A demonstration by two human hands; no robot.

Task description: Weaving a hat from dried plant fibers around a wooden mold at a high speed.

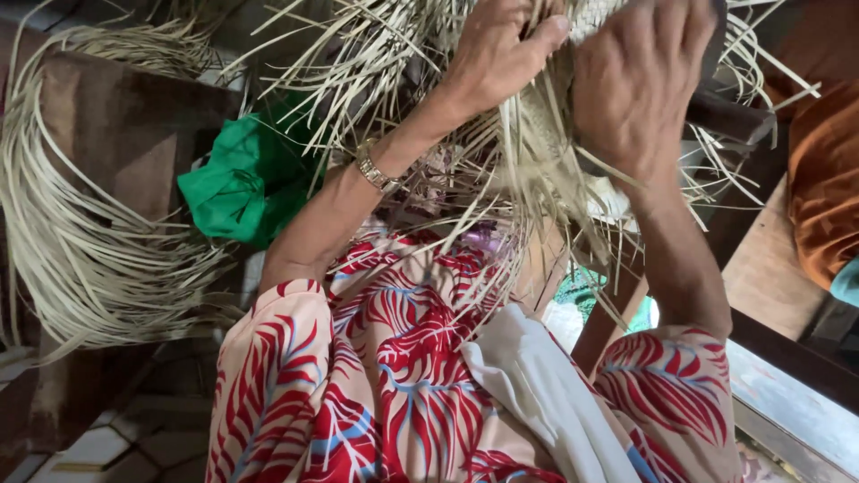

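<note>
Both arms, in red leaf-patterned sleeves, reach up to a mass of pale dried straw strips (pixel 528 152) that hang down loose. My left hand (pixel 497 54), with a metal watch (pixel 376 170) on its wrist, is closed on a bunch of the strips, thumb pressed against the partly woven straw piece (pixel 595 13) at the top edge. My right hand (pixel 640 80) shows its back, fingers curled over the same woven piece, right beside the left thumb. The fingertips of both hands are hidden among the strips.
A big coiled bundle of pale strips (pixel 80 241) lies at the left over brown cloth. A green cloth (pixel 242 183) sits beneath my left forearm, a white cloth (pixel 537 385) on my lap, an orange cloth (pixel 828 179) at the right. Wooden boards (pixel 761 268) and tiled floor (pixel 107 438) lie below.
</note>
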